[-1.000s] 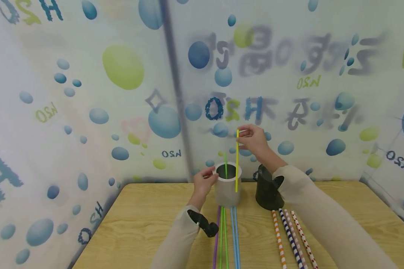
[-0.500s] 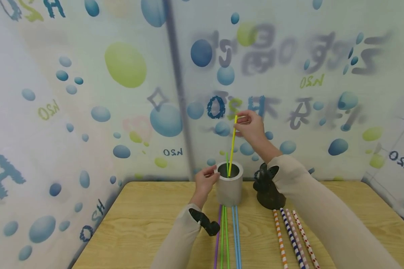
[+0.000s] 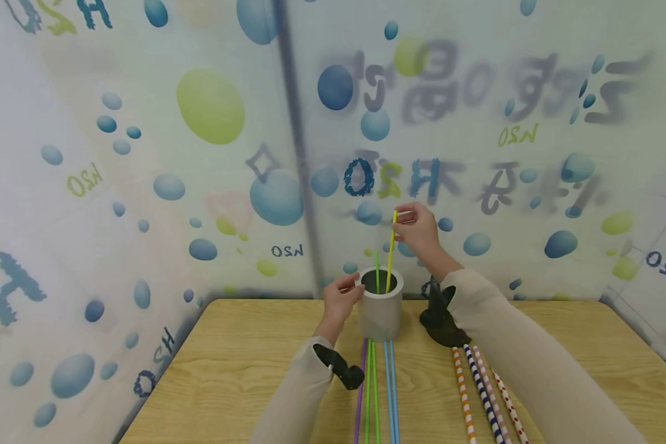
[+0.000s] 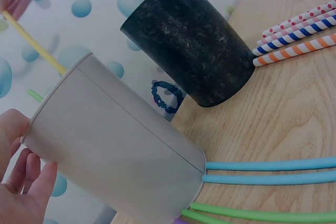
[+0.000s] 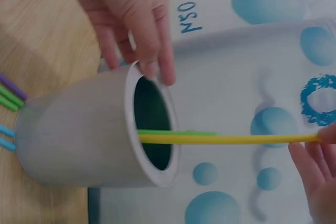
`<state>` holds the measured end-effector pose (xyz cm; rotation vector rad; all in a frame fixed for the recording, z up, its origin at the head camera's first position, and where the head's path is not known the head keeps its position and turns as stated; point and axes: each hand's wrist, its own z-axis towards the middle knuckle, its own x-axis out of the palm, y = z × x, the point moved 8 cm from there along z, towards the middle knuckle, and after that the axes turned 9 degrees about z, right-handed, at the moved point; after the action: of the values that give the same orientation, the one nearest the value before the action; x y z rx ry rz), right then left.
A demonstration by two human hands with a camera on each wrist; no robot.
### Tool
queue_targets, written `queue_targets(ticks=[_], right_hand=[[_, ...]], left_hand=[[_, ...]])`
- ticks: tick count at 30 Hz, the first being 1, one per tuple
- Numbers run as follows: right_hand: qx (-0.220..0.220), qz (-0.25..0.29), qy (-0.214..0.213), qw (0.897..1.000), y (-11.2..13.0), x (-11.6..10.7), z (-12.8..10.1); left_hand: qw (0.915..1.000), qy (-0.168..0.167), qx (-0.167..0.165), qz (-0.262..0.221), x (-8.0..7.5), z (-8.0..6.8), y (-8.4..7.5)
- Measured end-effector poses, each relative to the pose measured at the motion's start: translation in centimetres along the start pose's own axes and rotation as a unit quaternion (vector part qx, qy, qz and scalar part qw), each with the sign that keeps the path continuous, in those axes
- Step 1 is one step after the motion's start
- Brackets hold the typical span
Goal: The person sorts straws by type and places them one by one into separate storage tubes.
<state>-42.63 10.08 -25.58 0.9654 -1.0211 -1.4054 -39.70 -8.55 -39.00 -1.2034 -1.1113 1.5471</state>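
Note:
A grey cylindrical container (image 3: 380, 317) stands upright on the wooden table. My left hand (image 3: 341, 302) holds its rim from the left, thumb and fingers at the edge. Above it, my right hand (image 3: 420, 233) pinches a yellow straw (image 3: 391, 259) near the top. The straw's lower end dips inside the container mouth, as the right wrist view shows too. One green straw (image 3: 377, 271) stands in the container and leans on its inside. The container's bottom is hidden.
A black cylinder (image 4: 194, 40) stands to the right, partly behind my right wrist. Before it lie several patterned straws (image 3: 485, 394). Purple, green and blue straws (image 3: 391, 394) lie in front of the grey container. A printed wall panel (image 3: 211, 185) rises behind the table.
My right hand first raised the yellow straw from in front of the container to above its mouth, then lowered it so the end goes inside. My left hand stays at the rim.

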Motion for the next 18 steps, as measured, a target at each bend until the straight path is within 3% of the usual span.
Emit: queue_targets(ticks=[8,18], right_hand=[[0.02,-0.024,0.043,0.999,-3.4,0.7,-0.1],[0.059,-0.023,0.057,0.996,-6.6,1.7,-0.6]], left_hand=[[1.0,-0.001,-0.01,0.0,0.0,0.1,0.2],[1.0,-0.004,-0.008,0.004,0.0,0.3,0.4]])
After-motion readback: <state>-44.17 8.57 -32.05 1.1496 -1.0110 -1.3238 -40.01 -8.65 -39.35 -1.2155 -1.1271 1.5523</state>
